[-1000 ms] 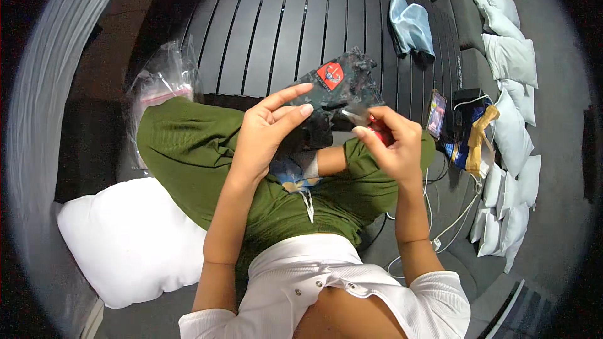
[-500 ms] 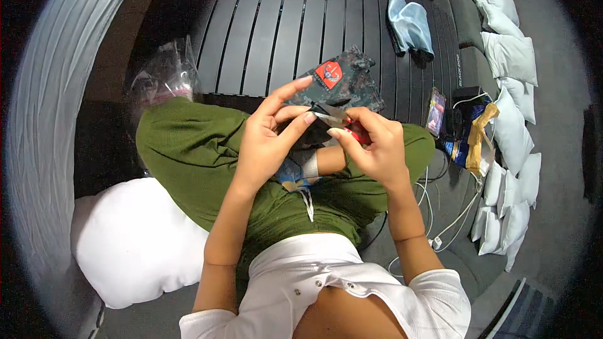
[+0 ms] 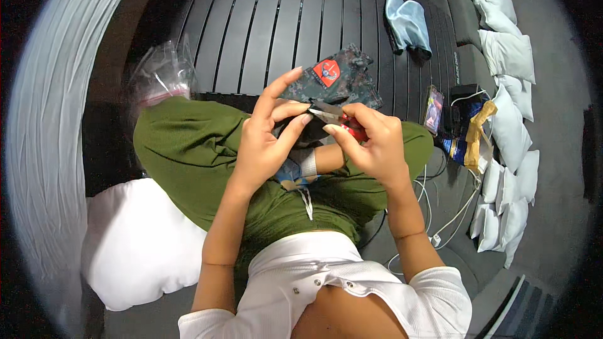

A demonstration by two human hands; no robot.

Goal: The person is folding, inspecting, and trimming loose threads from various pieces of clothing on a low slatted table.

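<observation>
A: What is being handled?
B: A small pair of snips with red handles and pale pointed blades. It is held above the person's lap, in front of the near edge of a dark slatted table.

A: How do the hands hold it?
B: The right hand has its thumb and fingers closed around the red handles, blades pointing left. The left hand has its index finger raised and spread away; its thumb and another finger nearly meet at the blade tips. I cannot tell whether they pinch anything.

A: And just behind the blades?
B: A dark camouflage cloth with a red patch, lying over the table's near edge.

A: What else is on or beside the table?
B: A light blue cloth lies near its right edge. A clear plastic bag sits by the near left corner. Off the near right corner are a phone and a blue and gold bag.

A: Further out?
B: Green trousers cover the crossed legs, a white pillow is at the left, and pale cushions line the right.
</observation>
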